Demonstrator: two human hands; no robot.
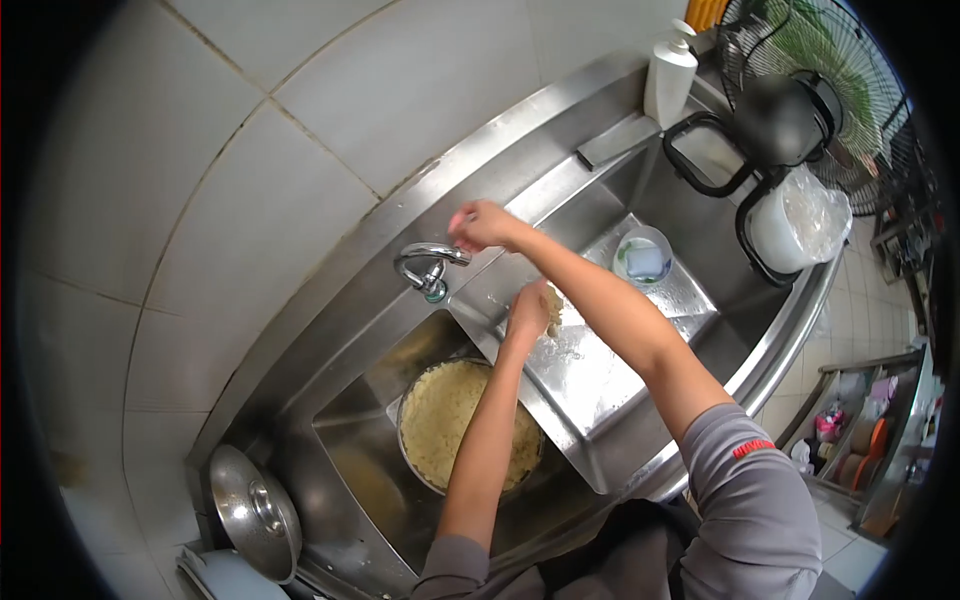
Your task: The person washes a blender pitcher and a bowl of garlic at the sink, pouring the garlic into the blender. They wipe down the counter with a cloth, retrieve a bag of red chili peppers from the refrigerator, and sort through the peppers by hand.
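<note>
My left hand (528, 312) reaches over the right basin, its fingers closed around a pale, lumpy clump (553, 310) whose kind I cannot make out. My right hand (482, 226) is up beside the spout of the curved chrome faucet (432, 258). Its fingers are blurred, and I cannot tell whether they touch the spout. Below my left forearm, a round pot (402, 440) stands in the left basin. Pale yellow, crumbly-looking mash (437, 412) fills it, partly hidden by the forearm.
A clear bowl (643, 254) with something bluish-white in it sits in the wet right basin (590, 380). A white pump bottle (670, 75) stands at the back corner, near a fan (850, 70). A plastic-wrapped white container (797, 222) is right; a metal bowl (252, 512) leans lower left.
</note>
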